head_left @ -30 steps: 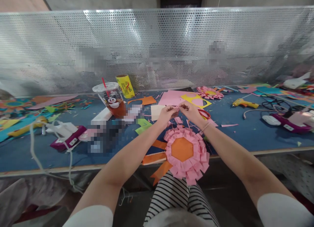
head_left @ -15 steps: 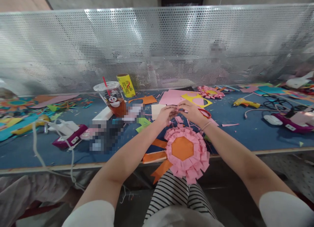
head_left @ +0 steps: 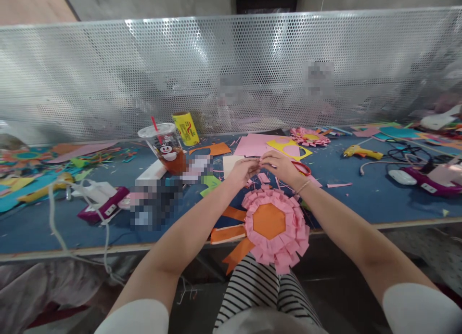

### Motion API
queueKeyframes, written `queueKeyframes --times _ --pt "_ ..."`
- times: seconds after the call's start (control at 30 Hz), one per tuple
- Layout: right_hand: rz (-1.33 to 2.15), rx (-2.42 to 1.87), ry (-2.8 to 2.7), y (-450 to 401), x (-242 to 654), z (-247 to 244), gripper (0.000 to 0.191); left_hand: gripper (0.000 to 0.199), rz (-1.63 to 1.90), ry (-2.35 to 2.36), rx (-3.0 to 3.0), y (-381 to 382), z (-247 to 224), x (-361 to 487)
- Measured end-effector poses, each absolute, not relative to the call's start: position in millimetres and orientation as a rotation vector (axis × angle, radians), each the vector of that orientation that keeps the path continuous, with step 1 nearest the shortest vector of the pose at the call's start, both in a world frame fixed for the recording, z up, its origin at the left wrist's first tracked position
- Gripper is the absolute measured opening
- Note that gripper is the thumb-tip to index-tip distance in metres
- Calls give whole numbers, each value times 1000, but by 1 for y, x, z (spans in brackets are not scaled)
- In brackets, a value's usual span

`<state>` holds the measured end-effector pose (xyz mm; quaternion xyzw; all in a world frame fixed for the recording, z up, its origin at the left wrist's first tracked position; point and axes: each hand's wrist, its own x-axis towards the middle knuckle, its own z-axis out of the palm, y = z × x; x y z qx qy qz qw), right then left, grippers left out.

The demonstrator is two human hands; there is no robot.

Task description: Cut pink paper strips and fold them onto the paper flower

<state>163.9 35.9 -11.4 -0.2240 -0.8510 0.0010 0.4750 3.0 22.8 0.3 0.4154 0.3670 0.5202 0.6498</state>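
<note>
My left hand (head_left: 247, 170) and my right hand (head_left: 277, 164) meet fingertip to fingertip over the table, both with fingers pinched. Whatever is between them is too small to make out; a hint of pink shows there. Nearer to me lies a paper rosette (head_left: 276, 257) with layered pink petals, an orange centre (head_left: 269, 220) and orange ribbon tails (head_left: 228, 234), overhanging the table's front edge. Pink paper scraps (head_left: 263, 178) surround my hands. Red-handled scissors (head_left: 302, 168) lie just right of my right hand, partly hidden by it.
A cup of drink (head_left: 169, 151) and a yellow container (head_left: 187, 129) stand left. Yellow glue guns (head_left: 364, 152) lie at both sides. Purple power strips (head_left: 104, 206) trail cords. Pink sheets (head_left: 249, 144) and another rosette (head_left: 310, 136) lie behind my hands, before a perforated metal screen (head_left: 202, 74).
Both hands stay together in nearly the same spot, with only slight finger movement. The camera view has shifted a little; the rosette lies as before.
</note>
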Motion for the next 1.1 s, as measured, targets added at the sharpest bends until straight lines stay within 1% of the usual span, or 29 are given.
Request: queueKeyframes --times 0.17,0.33,0.43,0.67,0.97,1.1 --pt "-11 -541 -2071 36 165 -6 12 14 1172 816 945 22 4 2" --pt "-43 -532 -2058 34 167 -3 12 21 1206 811 1059 23 4 2" --pt "4 -557 -2030 36 167 -4 10 25 1246 837 1186 23 3 2" --pt "155 -684 -1964 35 160 -7 9 25 1251 835 1316 20 5 3" --pt "342 -760 -1799 31 152 -7 7 19 1276 821 1278 17 8 5" --pt "366 -777 -1785 29 152 -6 8 15 1266 797 1200 14 10 6"
